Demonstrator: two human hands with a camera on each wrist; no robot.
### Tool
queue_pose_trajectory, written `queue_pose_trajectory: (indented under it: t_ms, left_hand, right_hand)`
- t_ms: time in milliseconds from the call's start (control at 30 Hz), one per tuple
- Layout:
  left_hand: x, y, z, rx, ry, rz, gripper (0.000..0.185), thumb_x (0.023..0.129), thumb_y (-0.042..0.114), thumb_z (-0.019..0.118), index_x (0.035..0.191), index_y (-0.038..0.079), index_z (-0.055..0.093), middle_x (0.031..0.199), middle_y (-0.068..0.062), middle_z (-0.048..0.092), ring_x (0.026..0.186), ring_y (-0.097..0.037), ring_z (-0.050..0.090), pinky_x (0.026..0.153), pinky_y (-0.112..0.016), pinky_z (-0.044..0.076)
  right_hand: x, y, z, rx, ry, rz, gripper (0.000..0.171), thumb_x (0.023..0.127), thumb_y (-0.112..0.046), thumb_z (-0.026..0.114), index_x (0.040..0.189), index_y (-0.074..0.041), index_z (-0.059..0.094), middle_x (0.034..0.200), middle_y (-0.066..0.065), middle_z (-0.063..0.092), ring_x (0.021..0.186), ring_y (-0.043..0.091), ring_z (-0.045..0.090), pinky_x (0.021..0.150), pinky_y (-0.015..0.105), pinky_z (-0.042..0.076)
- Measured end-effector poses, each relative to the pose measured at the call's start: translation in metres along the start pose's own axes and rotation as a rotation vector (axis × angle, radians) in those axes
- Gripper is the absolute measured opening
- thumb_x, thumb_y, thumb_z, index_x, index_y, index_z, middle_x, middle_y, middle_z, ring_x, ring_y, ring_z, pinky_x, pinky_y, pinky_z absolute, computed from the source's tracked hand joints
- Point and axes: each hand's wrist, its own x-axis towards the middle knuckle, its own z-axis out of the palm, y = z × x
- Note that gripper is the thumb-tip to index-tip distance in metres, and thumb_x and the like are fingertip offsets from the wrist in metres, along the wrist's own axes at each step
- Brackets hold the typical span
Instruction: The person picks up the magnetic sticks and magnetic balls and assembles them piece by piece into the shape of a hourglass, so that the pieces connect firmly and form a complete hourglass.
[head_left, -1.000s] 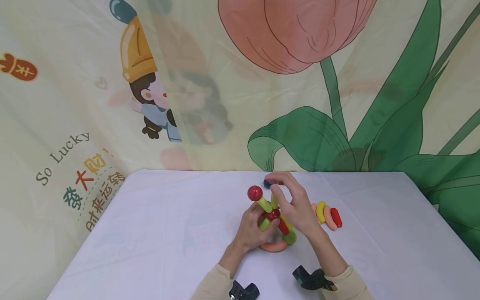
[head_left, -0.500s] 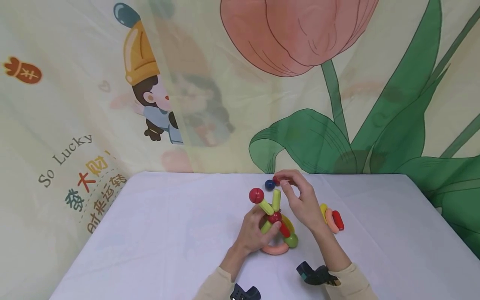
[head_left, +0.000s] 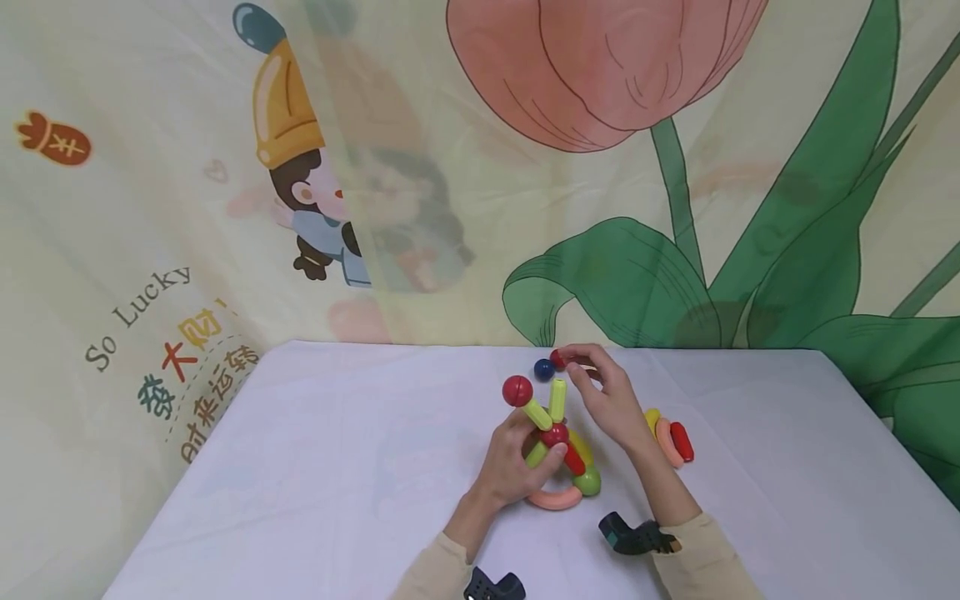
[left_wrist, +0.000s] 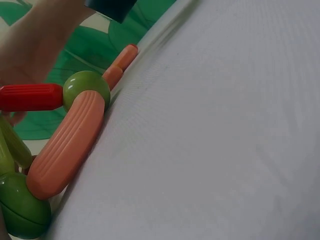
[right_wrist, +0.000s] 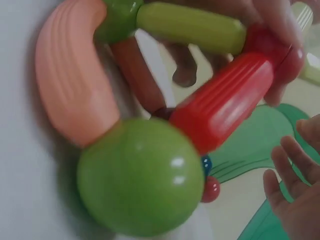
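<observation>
1. Right hand [head_left: 609, 402], fingers apart, has shifted from dark-blue glossy ball [head_left: 544, 370] to beside red glossy ball [head_left: 557, 359], upper centre; contact unclear.
2. Left hand [head_left: 510, 462] grips multicoloured plastic stick-and-ball frame [head_left: 555, 434], lower centre.
3. Work seemingly at ball choice.

From my station I have the ball-and-rod model [head_left: 556, 434] on the table [head_left: 300, 450], the left hand [head_left: 512, 462] at its left side. Behind it, towards the table's far edge, two loose balls [head_left: 544, 371] sit side by side, the right hand [head_left: 606, 397] just right of them. Right of that forearm I see loose rods [head_left: 682, 442] in a row. A curtain [head_left: 465, 192] hangs behind.
</observation>
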Motion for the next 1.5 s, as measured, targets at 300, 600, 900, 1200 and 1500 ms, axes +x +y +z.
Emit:
queue_pose_trajectory:
  t_ms: [300, 600, 900, 1200, 1500]
  left_hand:
    - [-0.002, 0.002, 0.000, -0.024, -0.012, -0.063, 0.036, 0.085, 0.018, 0.064, 0.119, 0.010, 0.055, 0.115, -0.007, 0.057, 0.106, -0.013, 0.058, 0.085, -0.021, 0.052]
    - [-0.003, 0.001, 0.000, -0.011, -0.009, -0.063, 0.032, 0.086, 0.019, 0.064, 0.115, 0.012, 0.056, 0.112, -0.005, 0.057, 0.103, -0.013, 0.058, 0.084, -0.021, 0.053]
    - [-0.002, 0.000, 0.000, 0.007, -0.004, -0.017, 0.032, 0.086, 0.019, 0.063, 0.117, 0.010, 0.056, 0.113, -0.006, 0.059, 0.103, -0.013, 0.058, 0.085, -0.021, 0.052]
    - [0.000, 0.001, 0.000, 0.008, 0.005, -0.014, 0.030, 0.086, 0.020, 0.062, 0.114, 0.012, 0.056, 0.110, -0.004, 0.059, 0.103, -0.010, 0.058, 0.084, -0.020, 0.052]
    - [-0.001, 0.001, 0.001, -0.003, -0.008, -0.029, 0.033, 0.085, 0.016, 0.064, 0.116, 0.010, 0.055, 0.113, -0.006, 0.058, 0.104, -0.014, 0.059, 0.085, -0.020, 0.052]
  right_hand:
    - [0.001, 0.023, 0.007, -0.170, -0.220, 0.128, 0.043, 0.095, -0.013, 0.050, 0.137, -0.015, 0.044, 0.145, 0.008, 0.042, 0.135, 0.029, 0.038, 0.101, 0.051, 0.043]
    - [0.002, 0.037, 0.014, -0.258, -0.287, 0.186, 0.048, 0.094, -0.018, 0.054, 0.140, -0.023, 0.042, 0.155, 0.008, 0.026, 0.143, 0.035, 0.022, 0.105, 0.059, 0.032]
    - [0.006, 0.038, 0.019, -0.294, -0.353, 0.093, 0.059, 0.088, -0.020, 0.063, 0.143, -0.014, 0.041, 0.158, 0.009, 0.019, 0.146, 0.036, 0.011, 0.106, 0.063, 0.027]
    - [0.009, 0.032, 0.017, -0.449, -0.182, 0.113, 0.049, 0.085, -0.022, 0.066, 0.132, -0.020, 0.051, 0.136, 0.012, 0.039, 0.127, 0.031, 0.032, 0.094, 0.054, 0.047]
    - [0.005, 0.039, 0.011, -0.484, -0.206, 0.211, 0.045, 0.088, -0.017, 0.063, 0.132, -0.015, 0.052, 0.126, 0.015, 0.047, 0.115, 0.034, 0.050, 0.094, 0.051, 0.048]
